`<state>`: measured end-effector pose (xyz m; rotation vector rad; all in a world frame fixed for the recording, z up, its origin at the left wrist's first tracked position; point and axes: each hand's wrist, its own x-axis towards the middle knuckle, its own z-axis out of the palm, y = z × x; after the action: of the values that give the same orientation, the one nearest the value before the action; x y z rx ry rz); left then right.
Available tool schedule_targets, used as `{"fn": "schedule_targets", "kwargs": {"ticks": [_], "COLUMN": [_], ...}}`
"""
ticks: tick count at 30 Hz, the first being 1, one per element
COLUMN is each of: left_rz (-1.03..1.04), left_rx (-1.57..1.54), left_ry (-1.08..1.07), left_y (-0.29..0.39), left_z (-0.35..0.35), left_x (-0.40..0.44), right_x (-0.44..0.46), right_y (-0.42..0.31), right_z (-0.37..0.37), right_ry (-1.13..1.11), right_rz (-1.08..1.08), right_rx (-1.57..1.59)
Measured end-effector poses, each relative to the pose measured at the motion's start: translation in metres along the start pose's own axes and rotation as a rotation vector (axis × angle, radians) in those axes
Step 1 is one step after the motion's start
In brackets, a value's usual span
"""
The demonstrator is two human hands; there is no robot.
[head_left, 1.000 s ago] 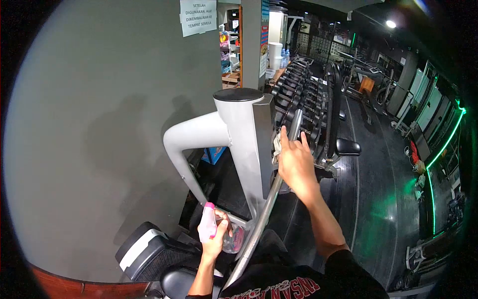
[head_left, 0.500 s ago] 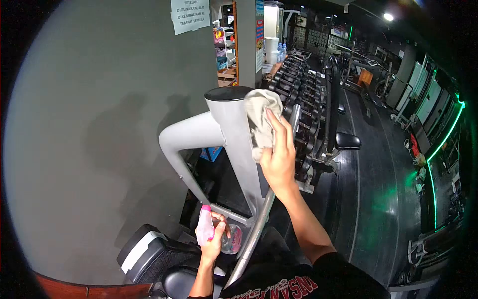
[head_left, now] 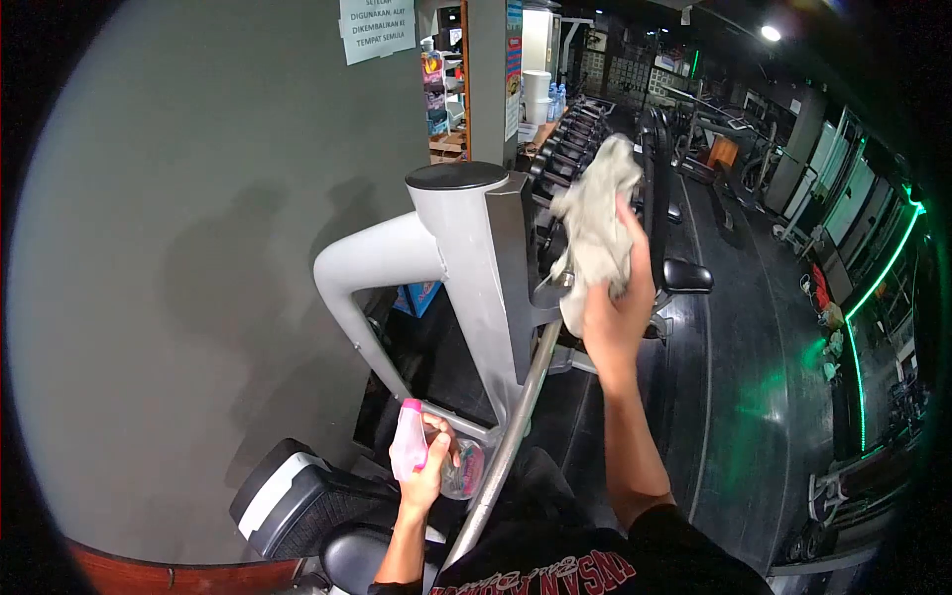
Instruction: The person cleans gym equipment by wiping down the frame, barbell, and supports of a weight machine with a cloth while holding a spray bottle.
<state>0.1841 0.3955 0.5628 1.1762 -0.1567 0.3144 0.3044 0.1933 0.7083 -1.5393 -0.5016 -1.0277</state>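
My right hand (head_left: 620,322) is closed on a pale, crumpled cloth (head_left: 600,223), held up just right of the top of a grey metal machine post (head_left: 466,258). The cloth hides part of the metal bar (head_left: 516,431) that slopes down toward me, and I cannot tell if it touches the bar. Lower down, my left hand (head_left: 428,471) is wrapped round a spray bottle with a pink head (head_left: 410,436). The bottle's clear body (head_left: 462,471) shows beyond the fingers, with a pink label.
A black padded seat (head_left: 307,506) with a white strip is at lower left, near the grey wall (head_left: 198,198). Racked dumbbells (head_left: 565,149) run back behind the post. A bench pad (head_left: 687,277) stands to the right on dark flooring (head_left: 734,397).
My right hand has moved the cloth rightward, away from the post's upper side, uncovering its dark side plate. My left hand keeps the bottle in nearly the same place.
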Motion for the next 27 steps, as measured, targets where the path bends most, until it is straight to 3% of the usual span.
{"fn": "schedule_targets", "kwargs": {"ticks": [2, 4, 6, 10, 12, 14, 20, 23, 27], "left_rz": [-0.007, -0.013, -0.016, -0.015, -0.015, -0.005, 0.007, 0.005, 0.015], "left_rx": [0.011, 0.012, -0.021, -0.016, -0.022, -0.007, -0.014, -0.007, -0.025], "left_ry": [0.011, -0.016, -0.016, -0.014, -0.024, -0.02, -0.007, 0.004, 0.0], "left_y": [-0.001, -0.003, -0.002, -0.001, -0.003, 0.002, 0.009, 0.01, 0.012], "left_z": [0.001, 0.002, 0.004, 0.003, 0.0, 0.002, 0.003, 0.002, 0.003], "left_x": [-0.001, 0.0, -0.001, -0.004, -0.003, -0.003, -0.005, -0.005, -0.004], "right_x": [0.014, 0.007, -0.015, -0.068, -0.088, -0.083, -0.019, 0.0, -0.017], "right_y": [0.01, 0.021, 0.027, 0.042, 0.04, 0.031, 0.009, 0.009, 0.012], "right_z": [0.026, 0.048, 0.058, 0.045, 0.033, 0.023, 0.036, 0.05, 0.051], "right_ry": [0.094, -0.15, -0.087, -0.121, -0.243, -0.163, 0.116, -0.176, -0.195], "right_rz": [-0.185, -0.194, -0.268, -0.156, -0.063, 0.01, -0.353, -0.338, -0.349], "right_rx": [-0.139, -0.355, -0.519, -0.572, -0.702, -0.345, -0.382, -0.67, -0.812]}}
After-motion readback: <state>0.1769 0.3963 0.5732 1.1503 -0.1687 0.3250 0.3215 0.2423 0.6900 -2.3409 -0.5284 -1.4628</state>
